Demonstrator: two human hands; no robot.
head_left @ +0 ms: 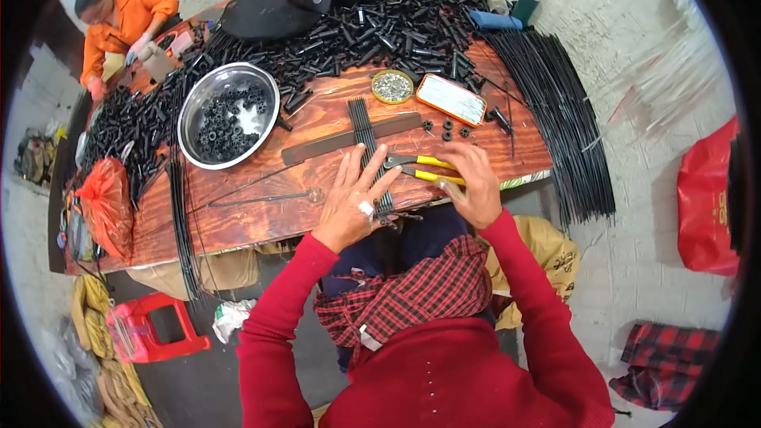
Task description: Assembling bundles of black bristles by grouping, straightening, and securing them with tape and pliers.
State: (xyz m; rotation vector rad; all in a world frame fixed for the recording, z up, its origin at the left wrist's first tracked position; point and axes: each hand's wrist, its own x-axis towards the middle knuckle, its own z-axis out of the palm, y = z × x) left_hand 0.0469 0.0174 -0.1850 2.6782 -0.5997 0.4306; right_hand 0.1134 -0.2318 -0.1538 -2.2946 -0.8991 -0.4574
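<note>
Concrete floor, pale wall behind; we sit at the near edge of a reddish wooden table (261, 214) crowded toward its far side. A great heap of short black tubes (380, 28) covers the far half and runs down the left edge. A steel bowl (190, 123) at left-centre holds more black rings. Ahead of us: a small round tin of metal bits (392, 86) and an orange-rimmed flat tin (451, 99), a few loose black rings (445, 128) just before them. A long flat dark strip (317, 147) lies crosswise. A sheaf of long black rods (567, 135) hangs over the right edge; thinner wires (181, 214) trail off the left front.

Our left hand (354, 200) lies flat, fingers spread, pressing down a small bundle of black rods (365, 131) that runs away from us across the strip. Our right hand (474, 184) is curled loosely over the yellow-handled pliers (420, 168), which lie on the table just right of the bundle; whether it actually grips them we cannot tell.

Open wood only in the near-left band. Another person in orange (123, 20) works at the far left corner. An orange bag (107, 206) sits on the table's left end, a red stool (147, 329) stands on the floor below it, and a red bag (705, 198) lies off to the right.
</note>
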